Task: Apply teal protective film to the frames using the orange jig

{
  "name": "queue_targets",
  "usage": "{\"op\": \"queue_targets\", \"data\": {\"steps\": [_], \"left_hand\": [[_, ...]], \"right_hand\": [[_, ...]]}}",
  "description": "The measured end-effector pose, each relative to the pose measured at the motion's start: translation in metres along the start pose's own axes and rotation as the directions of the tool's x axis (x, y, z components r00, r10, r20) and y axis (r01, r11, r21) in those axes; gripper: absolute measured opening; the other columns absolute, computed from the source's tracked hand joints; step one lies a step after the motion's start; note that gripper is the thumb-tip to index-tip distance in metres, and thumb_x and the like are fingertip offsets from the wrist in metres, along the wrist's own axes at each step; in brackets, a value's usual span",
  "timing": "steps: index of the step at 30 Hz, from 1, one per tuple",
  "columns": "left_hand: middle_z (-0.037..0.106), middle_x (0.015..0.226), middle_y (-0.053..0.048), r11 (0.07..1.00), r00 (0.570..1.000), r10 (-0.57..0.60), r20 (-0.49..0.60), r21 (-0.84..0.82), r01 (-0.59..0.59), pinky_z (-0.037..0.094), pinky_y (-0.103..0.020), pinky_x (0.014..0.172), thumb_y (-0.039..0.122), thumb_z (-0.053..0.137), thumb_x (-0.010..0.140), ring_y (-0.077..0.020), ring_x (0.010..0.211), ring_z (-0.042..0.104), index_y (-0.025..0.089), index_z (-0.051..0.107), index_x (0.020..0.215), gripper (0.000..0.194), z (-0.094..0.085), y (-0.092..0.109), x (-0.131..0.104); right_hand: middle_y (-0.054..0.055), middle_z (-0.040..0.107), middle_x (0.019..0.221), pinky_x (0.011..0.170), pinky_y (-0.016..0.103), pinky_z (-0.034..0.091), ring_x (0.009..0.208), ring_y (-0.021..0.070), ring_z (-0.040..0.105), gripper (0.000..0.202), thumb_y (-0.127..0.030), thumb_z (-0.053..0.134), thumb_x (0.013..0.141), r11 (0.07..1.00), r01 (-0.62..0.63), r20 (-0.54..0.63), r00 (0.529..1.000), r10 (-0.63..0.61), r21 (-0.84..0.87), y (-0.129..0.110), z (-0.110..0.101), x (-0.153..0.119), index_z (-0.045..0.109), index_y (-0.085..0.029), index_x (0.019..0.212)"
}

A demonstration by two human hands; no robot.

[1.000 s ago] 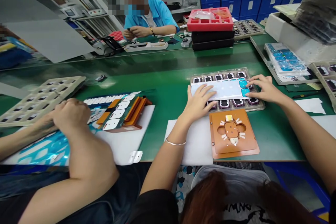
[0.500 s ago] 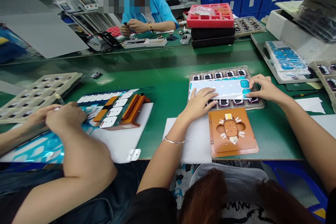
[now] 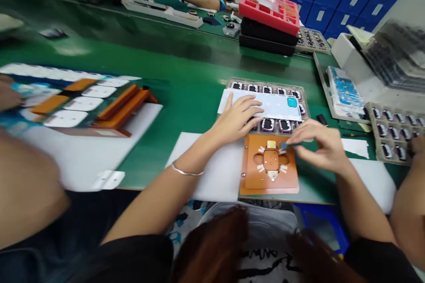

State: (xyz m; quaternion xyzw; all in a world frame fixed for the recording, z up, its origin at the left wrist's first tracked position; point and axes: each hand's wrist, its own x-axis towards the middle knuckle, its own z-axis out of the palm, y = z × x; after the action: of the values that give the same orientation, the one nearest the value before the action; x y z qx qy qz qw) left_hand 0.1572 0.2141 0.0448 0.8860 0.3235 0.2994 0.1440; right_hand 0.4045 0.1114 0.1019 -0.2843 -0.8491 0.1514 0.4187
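My left hand (image 3: pixel 237 117) lies with fingers spread on a white backing sheet (image 3: pixel 277 106). One teal rounded-square sticker (image 3: pixel 292 102) shows at the sheet's right end. Under the sheet is a clear plastic tray (image 3: pixel 232 81) of dark watch-case-like parts with pale rims. My right hand (image 3: pixel 317 143) pinches a small teal sticker (image 3: pixel 283 145) between thumb and fingers, at the upper right of an orange fixture plate (image 3: pixel 250 185). That plate has a rounded-square seat (image 3: pixel 271 159) in its middle, with small white strips around it.
White foam sheets (image 3: pixel 215 172) lie left and right of the fixture. A co-worker's orange blocks (image 3: pixel 124 108) stand at left. Red tray (image 3: pixel 268 11) and black boxes (image 3: pixel 267 37) are stacked behind. Another parts tray (image 3: pixel 395 132) and a person's arm (image 3: pixel 410 212) are at right.
My right hand has come off the sheet's right end, down to the fixture, with one teal sticker. My left hand stays on the sheet. The view has shifted to the right and down.
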Motion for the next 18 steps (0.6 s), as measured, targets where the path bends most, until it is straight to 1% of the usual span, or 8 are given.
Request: {"op": "queue_targets", "data": {"steps": [2, 4, 7, 9, 11, 13, 16, 18], "left_hand": [[0.068, 0.125, -0.006, 0.997, 0.997, 0.062, -0.046, -0.038, -0.064, 0.002, -0.062, 0.122, 0.04, 0.047, 0.098, -0.0286, 0.135, 0.046, 0.026, 0.069, 0.107, 0.029, -0.002, 0.0, 0.0], [0.071, 0.118, -0.006, 0.988, 0.989, 0.124, -0.076, -0.083, -0.13, 0.01, -0.06, 0.121, 0.039, 0.048, 0.097, -0.0285, 0.129, 0.049, 0.026, 0.072, 0.099, 0.028, -0.004, 0.003, 0.0], [0.075, 0.106, -0.006, 0.96, 0.979, 0.183, -0.084, -0.197, -0.197, 0.035, -0.05, 0.112, 0.039, 0.05, 0.095, -0.0266, 0.117, 0.055, 0.025, 0.074, 0.091, 0.028, -0.006, 0.013, 0.0], [0.076, 0.096, -0.007, 0.936, 0.98, 0.183, -0.078, -0.291, -0.198, 0.045, -0.044, 0.101, 0.04, 0.051, 0.094, -0.0252, 0.108, 0.058, 0.025, 0.075, 0.088, 0.029, -0.006, 0.022, 0.001], [0.076, 0.089, -0.007, 0.913, 0.983, 0.169, -0.071, -0.365, -0.183, 0.047, -0.042, 0.095, 0.039, 0.052, 0.093, -0.0248, 0.101, 0.059, 0.024, 0.075, 0.084, 0.029, -0.004, 0.028, 0.0], [0.076, 0.087, -0.008, 0.889, 0.983, 0.174, -0.063, -0.419, -0.184, 0.048, -0.042, 0.093, 0.04, 0.054, 0.091, -0.0248, 0.098, 0.059, 0.024, 0.075, 0.081, 0.028, -0.002, 0.033, -0.001], [0.075, 0.095, -0.009, 0.845, 0.976, 0.213, -0.049, -0.492, -0.209, 0.048, -0.044, 0.094, 0.048, 0.06, 0.086, -0.0259, 0.1, 0.059, 0.024, 0.075, 0.092, 0.029, -0.002, 0.035, -0.005], [0.074, 0.101, -0.009, 0.808, 0.961, 0.271, -0.045, -0.532, -0.253, 0.047, -0.045, 0.097, 0.052, 0.063, 0.083, -0.027, 0.103, 0.058, 0.025, 0.074, 0.099, 0.033, -0.003, 0.036, -0.008]], "right_hand": [[0.003, 0.074, 0.09, 0.079, 0.039, 0.056, 0.086, 0.0189, 0.067, 0.02, -0.009, 0.059, 0.086, 0.984, 0.158, 0.107, 0.983, -0.15, -0.077, -0.008, 0.005, 0.002, 0.066, -0.024, 0.097], [0.006, 0.073, 0.092, 0.078, 0.04, 0.056, 0.088, 0.0201, 0.064, 0.018, -0.01, 0.057, 0.088, 0.961, 0.237, 0.151, 0.965, -0.216, -0.14, -0.013, 0.01, 0.004, 0.067, -0.022, 0.096], [0.01, 0.072, 0.094, 0.073, 0.038, 0.057, 0.086, 0.0203, 0.064, 0.02, -0.009, 0.056, 0.09, 0.947, 0.265, 0.185, 0.955, -0.232, -0.181, -0.015, 0.015, 0.005, 0.068, -0.018, 0.103], [0.008, 0.073, 0.093, 0.07, 0.035, 0.057, 0.082, 0.0189, 0.064, 0.025, -0.008, 0.056, 0.091, 0.951, 0.263, 0.192, 0.954, -0.231, -0.161, -0.015, 0.017, 0.004, 0.066, -0.019, 0.111], [0.006, 0.074, 0.091, 0.069, 0.033, 0.057, 0.081, 0.0182, 0.063, 0.028, -0.006, 0.057, 0.09, 0.955, 0.264, 0.206, 0.95, -0.234, -0.134, -0.015, 0.019, 0.003, 0.064, -0.019, 0.113], [0.006, 0.074, 0.09, 0.07, 0.033, 0.057, 0.082, 0.0188, 0.062, 0.026, -0.005, 0.057, 0.088, 0.951, 0.28, 0.245, 0.938, -0.244, -0.128, -0.016, 0.019, 0.003, 0.064, -0.019, 0.109], [0.006, 0.074, 0.091, 0.072, 0.036, 0.054, 0.085, 0.0202, 0.061, 0.012, -0.014, 0.059, 0.09, 0.946, 0.294, 0.335, 0.913, -0.234, -0.14, -0.017, 0.019, 0.003, 0.066, -0.019, 0.098], [0.006, 0.074, 0.091, 0.072, 0.037, 0.052, 0.085, 0.0201, 0.059, 0.007, -0.022, 0.061, 0.092, 0.947, 0.286, 0.363, 0.906, -0.218, -0.145, -0.017, 0.019, 0.004, 0.068, -0.019, 0.092]]}}
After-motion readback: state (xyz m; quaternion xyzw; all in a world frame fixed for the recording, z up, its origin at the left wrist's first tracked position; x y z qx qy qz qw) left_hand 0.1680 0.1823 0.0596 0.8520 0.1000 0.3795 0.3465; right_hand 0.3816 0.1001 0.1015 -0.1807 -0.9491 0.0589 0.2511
